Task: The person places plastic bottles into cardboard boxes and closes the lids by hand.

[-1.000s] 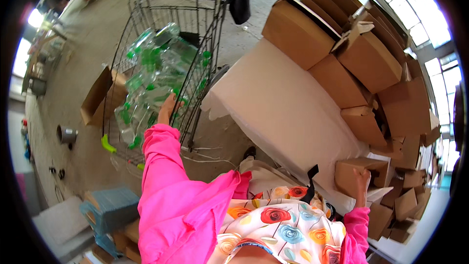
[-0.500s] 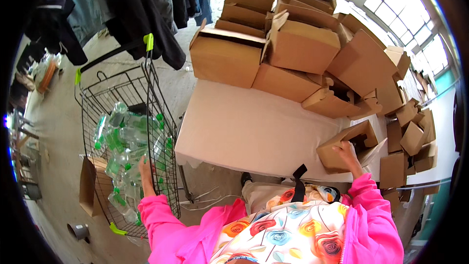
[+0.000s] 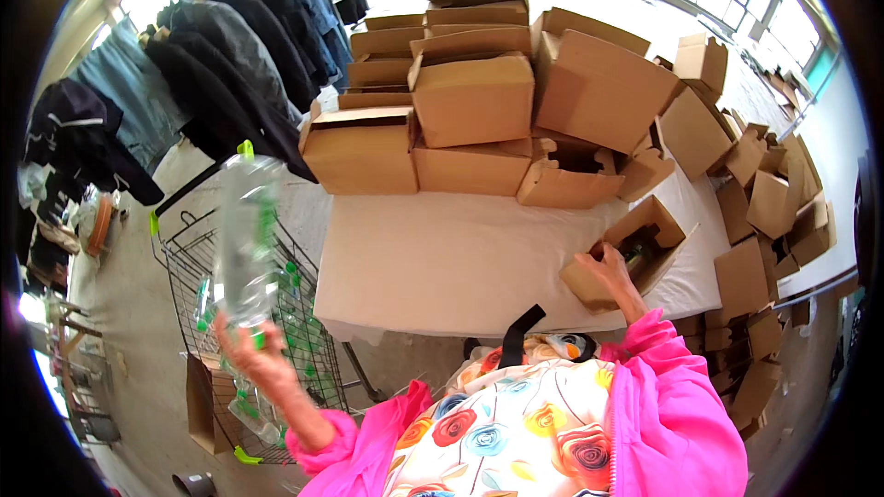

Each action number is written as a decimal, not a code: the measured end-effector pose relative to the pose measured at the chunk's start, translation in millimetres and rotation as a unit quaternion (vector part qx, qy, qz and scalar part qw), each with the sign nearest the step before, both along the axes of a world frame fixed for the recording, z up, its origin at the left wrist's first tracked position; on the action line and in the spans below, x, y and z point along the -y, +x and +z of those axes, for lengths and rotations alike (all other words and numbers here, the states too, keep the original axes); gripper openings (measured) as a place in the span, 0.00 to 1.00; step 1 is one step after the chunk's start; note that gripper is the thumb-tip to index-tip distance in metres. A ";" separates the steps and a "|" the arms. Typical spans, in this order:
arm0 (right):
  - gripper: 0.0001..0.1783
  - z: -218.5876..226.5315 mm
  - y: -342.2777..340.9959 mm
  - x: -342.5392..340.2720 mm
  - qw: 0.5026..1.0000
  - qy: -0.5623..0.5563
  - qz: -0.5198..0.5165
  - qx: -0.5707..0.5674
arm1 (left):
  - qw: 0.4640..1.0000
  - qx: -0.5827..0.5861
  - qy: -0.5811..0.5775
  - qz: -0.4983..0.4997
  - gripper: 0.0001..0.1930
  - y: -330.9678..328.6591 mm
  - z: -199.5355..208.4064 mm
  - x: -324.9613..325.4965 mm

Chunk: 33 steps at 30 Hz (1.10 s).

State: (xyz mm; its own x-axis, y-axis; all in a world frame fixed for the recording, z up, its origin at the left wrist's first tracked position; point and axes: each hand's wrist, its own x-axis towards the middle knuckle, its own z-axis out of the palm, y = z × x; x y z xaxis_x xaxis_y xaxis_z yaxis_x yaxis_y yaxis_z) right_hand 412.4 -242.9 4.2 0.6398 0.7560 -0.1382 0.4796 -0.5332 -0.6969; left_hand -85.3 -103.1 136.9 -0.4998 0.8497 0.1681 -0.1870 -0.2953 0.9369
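Note:
My left hand is closed round the green-capped end of a clear plastic bottle, raised above the cart and slightly blurred. Under it, the black wire shopping cart with lime-green corners holds several more clear bottles with green caps. At the right of the table, my right hand grips the near left wall of an open cardboard box. Something dark and glassy shows inside that box, but I cannot make out what it is.
A white-covered table stands before me. Stacked open cardboard boxes line its far side, and more boxes are heaped at the right. Dark clothes hang on a rack at the far left. A lone carton is beside the cart.
My left hand has lifted a bottle up out of the cart. My right hand stays on the box, and the whole view has shifted with my head.

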 end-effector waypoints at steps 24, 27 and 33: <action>0.21 -33.1 60.3 26.8 0.535 0.428 -0.334 -0.648 | 0.674 -0.295 -0.085 -0.672 0.28 403.8 -108.0 106.2; 0.22 -54.3 74.9 20.8 0.569 0.410 -0.377 -0.605 | 0.662 -0.459 0.055 -0.590 0.31 402.5 -118.7 114.0; 0.29 -80.1 88.2 7.3 0.670 0.367 -0.494 -0.415 | 0.664 -0.494 0.119 -0.548 0.31 396.2 -118.1 120.6</action>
State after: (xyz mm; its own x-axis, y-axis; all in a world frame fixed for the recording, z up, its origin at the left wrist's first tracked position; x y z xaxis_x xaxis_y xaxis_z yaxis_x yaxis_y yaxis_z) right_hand 500.5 -250.2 -75.9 0.8113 0.0799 -0.5792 -0.5700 0.3286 -0.7531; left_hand 310.9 -223.7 18.8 0.8512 0.5035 0.1482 0.2606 -0.6505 0.7134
